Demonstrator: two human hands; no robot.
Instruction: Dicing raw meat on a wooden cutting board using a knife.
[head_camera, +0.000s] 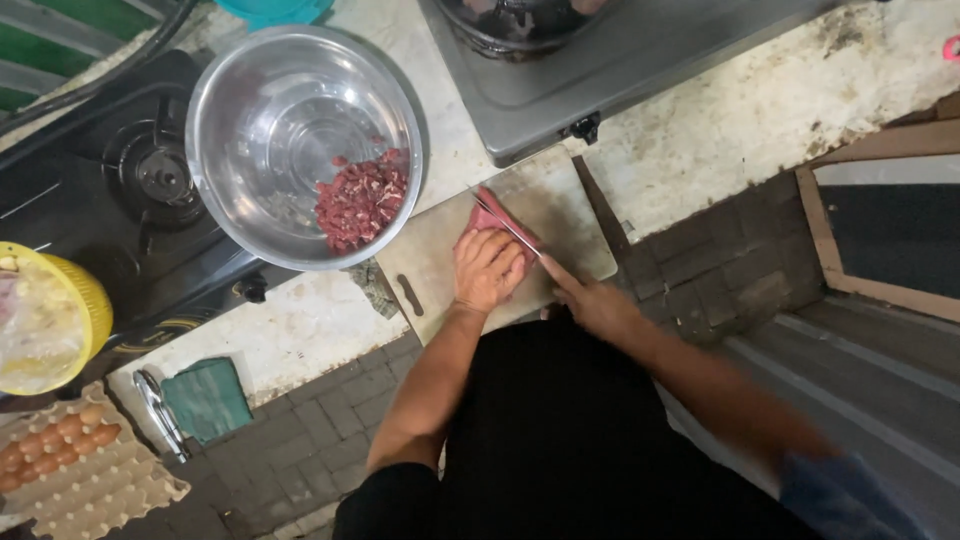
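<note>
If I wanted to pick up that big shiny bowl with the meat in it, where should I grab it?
Probably by the rim of the steel bowl, on its left side. The cut meat lies at the lower right inside, near the cutting board where the right hand works a knife, so the left keeps clear of the blade.

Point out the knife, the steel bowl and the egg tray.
knife (503, 220): head view, middle of the blade.
steel bowl (262, 118): head view, bare inner wall.
egg tray (105, 488): head view, empty cups near the front.
</note>
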